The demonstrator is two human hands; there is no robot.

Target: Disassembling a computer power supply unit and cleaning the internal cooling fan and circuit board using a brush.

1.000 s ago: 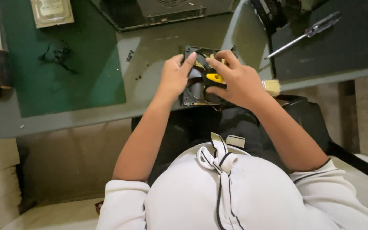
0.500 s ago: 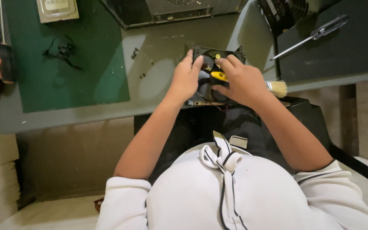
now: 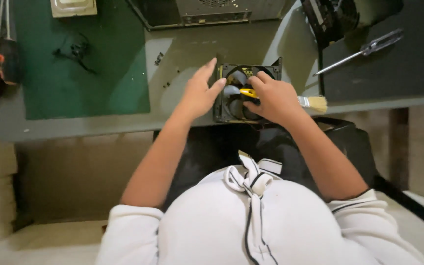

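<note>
The right hand's point(image 3: 274, 99) fingers point(image 3: 257, 84) were clenched around a yellow handle point(image 3: 248, 92) of a brush, whose pale bristles point(image 3: 315, 103) stuck out past the wrist side of the hand. The left hand's point(image 3: 199, 93) fingers point(image 3: 211, 68) lay loosely spread, unclenched, the thumb touching the left edge of the fan point(image 3: 236, 91). The fan was a black square frame with grey blades and a dark hub, lying flat near the front edge of the grey tabletop point(image 3: 182, 54), right of a green mat point(image 3: 89, 83). Half a second before, the left hand had covered more of the fan's frame; now it sat further left, baring the blades. A screwdriver point(image 3: 359, 51) lay on a dark mat point(image 3: 393, 68) to the right.
</note>
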